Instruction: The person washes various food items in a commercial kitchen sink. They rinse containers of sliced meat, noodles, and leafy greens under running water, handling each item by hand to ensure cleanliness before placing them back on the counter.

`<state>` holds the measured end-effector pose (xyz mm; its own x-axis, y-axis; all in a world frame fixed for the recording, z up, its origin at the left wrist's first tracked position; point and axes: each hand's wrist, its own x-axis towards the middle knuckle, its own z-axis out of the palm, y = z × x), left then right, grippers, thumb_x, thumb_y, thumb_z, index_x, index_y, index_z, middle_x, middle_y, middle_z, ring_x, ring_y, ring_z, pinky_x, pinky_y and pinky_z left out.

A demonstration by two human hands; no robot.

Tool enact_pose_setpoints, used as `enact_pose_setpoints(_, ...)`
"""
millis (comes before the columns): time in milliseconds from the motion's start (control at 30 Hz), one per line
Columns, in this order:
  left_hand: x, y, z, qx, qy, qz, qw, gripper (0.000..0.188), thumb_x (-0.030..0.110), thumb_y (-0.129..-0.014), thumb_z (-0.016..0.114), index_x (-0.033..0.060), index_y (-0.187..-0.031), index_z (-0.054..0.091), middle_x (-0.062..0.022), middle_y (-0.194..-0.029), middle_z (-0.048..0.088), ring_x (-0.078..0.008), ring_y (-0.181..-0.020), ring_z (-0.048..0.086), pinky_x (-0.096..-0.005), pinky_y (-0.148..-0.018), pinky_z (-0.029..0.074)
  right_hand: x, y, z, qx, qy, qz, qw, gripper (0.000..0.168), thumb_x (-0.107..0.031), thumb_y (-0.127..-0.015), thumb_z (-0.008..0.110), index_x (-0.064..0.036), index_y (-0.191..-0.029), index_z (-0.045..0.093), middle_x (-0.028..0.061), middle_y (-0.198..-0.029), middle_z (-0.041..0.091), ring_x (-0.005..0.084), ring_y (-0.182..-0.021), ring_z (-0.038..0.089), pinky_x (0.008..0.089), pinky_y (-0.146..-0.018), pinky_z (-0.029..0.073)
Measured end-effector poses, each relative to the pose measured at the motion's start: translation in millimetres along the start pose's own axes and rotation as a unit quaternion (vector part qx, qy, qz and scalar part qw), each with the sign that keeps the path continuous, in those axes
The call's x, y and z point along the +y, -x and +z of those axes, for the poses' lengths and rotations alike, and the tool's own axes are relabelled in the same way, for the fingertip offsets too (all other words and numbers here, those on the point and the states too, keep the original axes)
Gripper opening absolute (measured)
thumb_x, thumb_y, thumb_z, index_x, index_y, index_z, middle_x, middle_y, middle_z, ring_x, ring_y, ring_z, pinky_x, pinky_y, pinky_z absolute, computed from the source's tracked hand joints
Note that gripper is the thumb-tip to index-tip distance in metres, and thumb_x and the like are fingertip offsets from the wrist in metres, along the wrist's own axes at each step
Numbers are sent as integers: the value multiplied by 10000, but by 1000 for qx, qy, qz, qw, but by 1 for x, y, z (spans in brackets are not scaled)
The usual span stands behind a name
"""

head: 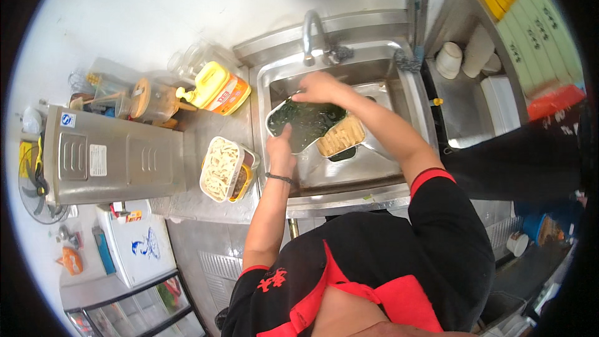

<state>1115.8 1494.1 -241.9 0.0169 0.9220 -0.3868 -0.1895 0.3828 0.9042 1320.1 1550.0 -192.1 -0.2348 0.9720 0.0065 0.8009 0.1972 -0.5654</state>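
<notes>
A white-rimmed container [305, 135] of dark green leafy food, perhaps seaweed, in water is tilted over the steel sink [327, 178]. My left hand [281, 145] grips its near left side, thumb over the rim. At the far rim, the fingers of my right hand [320, 88] are bent together beside a small dark bit; whether they pinch it or the rim is unclear. Partly under this container, a second one with pale tan strips [344, 135] rests in the basin. The faucet [309, 37] arches above the far side of the sink.
Left of the sink stand a tub of pale shredded food [220, 168], a yellow pump jug [215, 89] and a wood-lidded jar [145, 98]. A steel cabinet [117, 154] is farther left. White cups [449, 60] sit on the right shelf. Scouring pads [407, 60] lie on the sink's edge.
</notes>
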Motion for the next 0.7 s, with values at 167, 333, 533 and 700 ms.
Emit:
enact_pose_setpoints(167,-13,3,15,-123,45,-72,989,270,124,-821,609,-20,-1048,582,-83,-980,625,-195,-828,612,-324,-711,495,-10,31,37,174,174,-149,958,139,-197,-701,561,-124,-733,675,82,-750,629,269,-734,619,396,-635,494)
enact_pose_setpoints(333,19,15,3,-39,32,-40,998,367,133,-885,546,-19,-1213,481,-128,-1128,575,-245,-953,588,-388,-830,488,-33,39,53,278,-28,-248,928,192,-248,-725,561,-69,-760,621,101,-1010,561,277,-1023,491,470,-857,379)
enact_pose_setpoints(533,36,39,34,19,-26,108,994,271,76,-855,579,-75,-1080,564,-118,-1006,613,-210,-802,584,-351,-732,500,-59,45,46,310,-75,170,933,716,-529,-843,420,-42,-1362,338,248,-1414,245,462,-1325,122,654,-1018,79)
enact_pose_setpoints(700,28,16,16,85,-11,199,976,240,-9,-835,576,-42,-1072,562,-98,-996,620,-176,-765,578,-331,-689,483,-90,31,51,293,-42,211,932,743,-568,-841,430,-72,-1380,304,223,-1456,161,464,-1335,69,692,-991,41)
